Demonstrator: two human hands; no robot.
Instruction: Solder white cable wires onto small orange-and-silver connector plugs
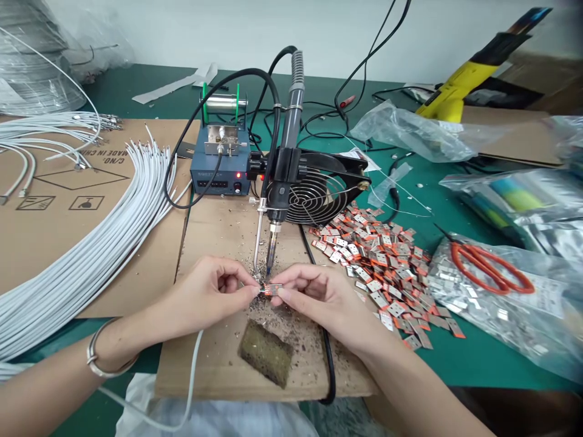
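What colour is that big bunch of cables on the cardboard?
White; the bunch of cables shows best in the head view.

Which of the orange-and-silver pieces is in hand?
The piece pinched by the right hand under the soldering tip; the others lie in the heap to the right.

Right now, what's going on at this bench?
A person's left hand holds a white cable and the right hand a small connector piece, just below the mounted soldering iron; whether its tip touches isn't clear. A pile of similar pieces lies right, a cable bundle left.
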